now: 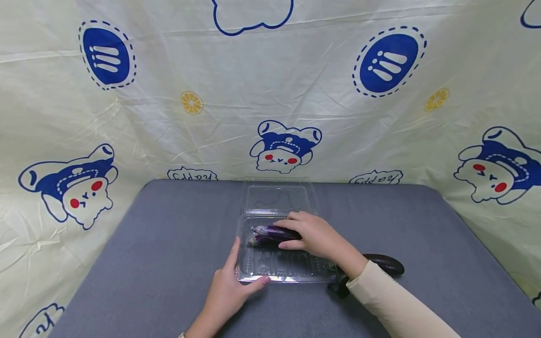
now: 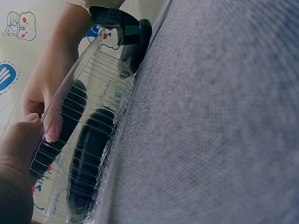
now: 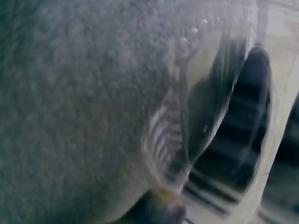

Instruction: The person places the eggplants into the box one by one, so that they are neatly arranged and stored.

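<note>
Right sleeve long, plain cream, ending near wrist. Left cuff pale cream too, just sliver showing. Black wrist device on right arm: angular, small round dots, dull green rectangle on end.

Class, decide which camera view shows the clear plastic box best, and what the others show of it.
The head view: it shows the box from above with its lid open. The left wrist view shows its ribbed side close up; the right wrist view only a blurred part.

Right hand around eggplant inside clear container
</note>
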Demonstrator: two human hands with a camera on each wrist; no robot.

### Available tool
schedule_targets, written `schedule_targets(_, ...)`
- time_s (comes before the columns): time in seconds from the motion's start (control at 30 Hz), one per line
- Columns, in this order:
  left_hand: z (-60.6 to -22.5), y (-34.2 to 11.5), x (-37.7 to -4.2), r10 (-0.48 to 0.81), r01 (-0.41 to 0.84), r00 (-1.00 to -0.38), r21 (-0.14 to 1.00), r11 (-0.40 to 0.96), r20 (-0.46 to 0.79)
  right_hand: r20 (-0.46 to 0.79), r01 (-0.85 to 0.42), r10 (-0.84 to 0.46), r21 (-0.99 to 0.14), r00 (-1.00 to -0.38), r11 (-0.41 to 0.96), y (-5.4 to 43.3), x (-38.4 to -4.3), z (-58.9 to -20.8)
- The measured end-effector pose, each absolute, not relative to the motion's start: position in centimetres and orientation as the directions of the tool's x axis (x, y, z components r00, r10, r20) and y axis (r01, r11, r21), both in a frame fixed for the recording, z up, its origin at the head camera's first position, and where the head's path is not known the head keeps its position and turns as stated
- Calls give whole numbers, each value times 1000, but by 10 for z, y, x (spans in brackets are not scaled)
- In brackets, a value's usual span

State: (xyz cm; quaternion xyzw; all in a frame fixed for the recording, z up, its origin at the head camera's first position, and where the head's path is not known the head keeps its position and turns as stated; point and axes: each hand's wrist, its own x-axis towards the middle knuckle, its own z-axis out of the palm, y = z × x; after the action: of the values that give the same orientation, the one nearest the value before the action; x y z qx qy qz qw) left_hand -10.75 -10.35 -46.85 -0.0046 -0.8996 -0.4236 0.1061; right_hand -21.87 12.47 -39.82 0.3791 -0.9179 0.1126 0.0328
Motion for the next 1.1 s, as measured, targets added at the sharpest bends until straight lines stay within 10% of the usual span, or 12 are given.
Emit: schedule_targets(1.1,-465,-106,-108,-69,40,-990,722,691,121,101,-807,-811,87,-576,584,109,-217,-425)
